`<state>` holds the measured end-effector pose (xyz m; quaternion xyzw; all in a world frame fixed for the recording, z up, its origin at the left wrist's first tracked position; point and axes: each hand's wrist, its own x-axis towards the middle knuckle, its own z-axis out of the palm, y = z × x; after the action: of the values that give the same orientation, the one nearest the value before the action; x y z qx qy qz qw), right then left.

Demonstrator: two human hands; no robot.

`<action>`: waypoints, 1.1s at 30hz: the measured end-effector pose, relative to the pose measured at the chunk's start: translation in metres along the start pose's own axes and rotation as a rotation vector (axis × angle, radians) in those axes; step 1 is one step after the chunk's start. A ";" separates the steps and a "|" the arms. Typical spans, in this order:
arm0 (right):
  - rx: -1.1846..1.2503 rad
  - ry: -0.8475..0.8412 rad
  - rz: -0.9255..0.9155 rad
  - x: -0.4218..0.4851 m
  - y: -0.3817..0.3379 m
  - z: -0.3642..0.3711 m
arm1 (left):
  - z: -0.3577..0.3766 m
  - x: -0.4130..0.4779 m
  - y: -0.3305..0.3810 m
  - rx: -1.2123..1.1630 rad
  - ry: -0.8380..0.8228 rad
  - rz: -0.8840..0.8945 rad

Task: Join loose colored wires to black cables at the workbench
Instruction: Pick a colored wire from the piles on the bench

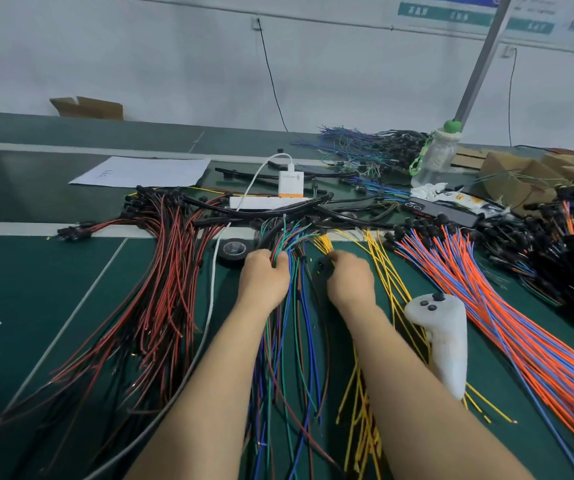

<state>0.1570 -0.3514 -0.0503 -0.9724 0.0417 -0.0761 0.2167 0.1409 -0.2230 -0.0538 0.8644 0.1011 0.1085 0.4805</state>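
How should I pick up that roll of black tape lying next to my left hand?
Come straight down from above and pinch the roll of black tape, thumb in its hole, fingers on the outer rim. It lies flat, hole up, with coloured wires close on its right.

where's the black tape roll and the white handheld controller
black tape roll [221, 253], head view, on its left rim
white handheld controller [450, 355], head view, on its grip

Green workbench [19, 289] under colored wires [469, 289], paper [140, 171]
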 end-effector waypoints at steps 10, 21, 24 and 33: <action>0.097 -0.049 0.100 0.012 -0.013 -0.015 | -0.019 0.012 0.000 0.044 -0.081 -0.070; 0.398 -0.282 -0.083 -0.013 -0.042 0.007 | 0.001 0.028 0.004 -0.237 -0.107 -0.228; 0.468 -0.281 -0.079 -0.014 -0.046 0.009 | 0.008 0.033 0.003 -0.351 -0.030 -0.270; 0.136 -0.049 -0.024 -0.001 -0.005 0.001 | -0.014 0.028 0.013 -0.476 0.008 -0.192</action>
<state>0.1566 -0.3461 -0.0488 -0.9574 0.0193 -0.0575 0.2824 0.1649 -0.2104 -0.0334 0.7128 0.1563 0.0867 0.6782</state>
